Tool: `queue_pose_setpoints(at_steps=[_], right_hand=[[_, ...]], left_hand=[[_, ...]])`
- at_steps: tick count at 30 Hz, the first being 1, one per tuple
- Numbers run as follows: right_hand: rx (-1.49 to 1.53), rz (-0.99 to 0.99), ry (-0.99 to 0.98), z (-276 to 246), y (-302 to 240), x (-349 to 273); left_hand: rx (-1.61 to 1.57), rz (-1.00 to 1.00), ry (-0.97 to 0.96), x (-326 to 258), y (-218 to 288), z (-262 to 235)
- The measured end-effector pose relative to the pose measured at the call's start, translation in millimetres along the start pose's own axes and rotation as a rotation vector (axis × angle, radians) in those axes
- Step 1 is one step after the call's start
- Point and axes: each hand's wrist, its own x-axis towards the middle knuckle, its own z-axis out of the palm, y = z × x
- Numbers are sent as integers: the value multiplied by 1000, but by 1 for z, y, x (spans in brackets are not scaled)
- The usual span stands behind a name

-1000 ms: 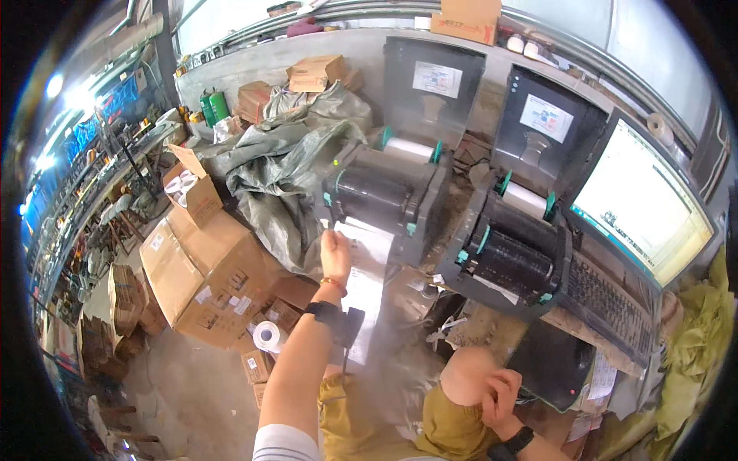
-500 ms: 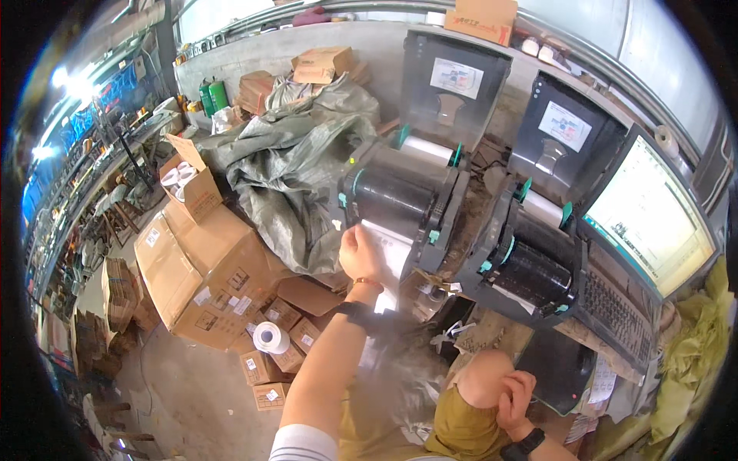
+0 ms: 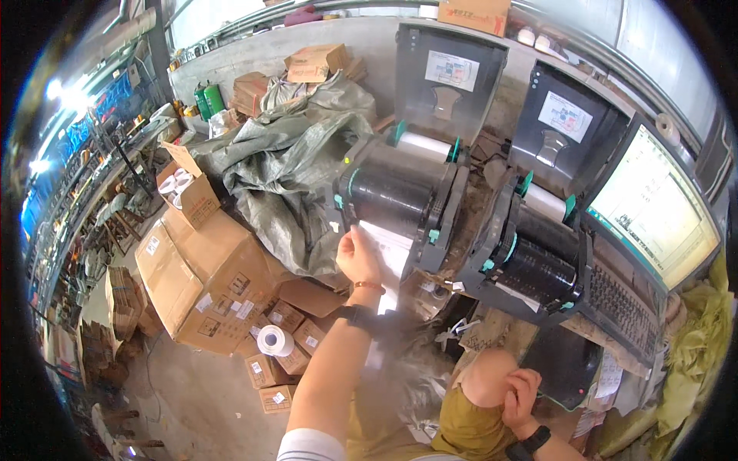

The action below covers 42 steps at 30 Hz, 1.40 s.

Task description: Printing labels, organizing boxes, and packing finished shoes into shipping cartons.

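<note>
Crumpled grey sheeting (image 3: 292, 192) is sprawling beyond the left hand (image 3: 358, 260), which is sitting narrowly curled, hold unclear, apparently tending the long white paper strip (image 3: 392, 250) just right of it; guiding calls for light pinching. The right hand (image 3: 521, 399) is resting half-open.

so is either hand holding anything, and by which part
The left hand has fingers at the left edge of the white paper strip by the left printer; whether they grip it cannot be told. The right hand, at the knee, holds nothing visible.
</note>
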Motion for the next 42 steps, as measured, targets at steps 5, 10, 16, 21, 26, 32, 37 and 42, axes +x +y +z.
queue_pose_setpoints(at_steps=[5,10,16,21,26,32,37,42], right_hand=[[12,-20,2,-1,-1,1],[-5,-22,-19,2,1,-1],[12,-69,29,6,-2,0],[-8,-54,28,6,0,-4],[39,-49,74,0,0,-6],[3,-145,68,-3,-2,-3],[31,-197,19,-1,-9,-3],[157,-156,26,-3,-17,12]], left_hand=[[-9,-19,-22,2,4,1],[13,-95,41,5,7,5],[318,-119,197,2,21,13],[780,-88,234,-2,19,8],[922,17,250,-13,11,-2],[903,62,168,-11,30,-2],[1115,-13,113,-19,20,-23],[960,-26,156,-67,2,-34]])
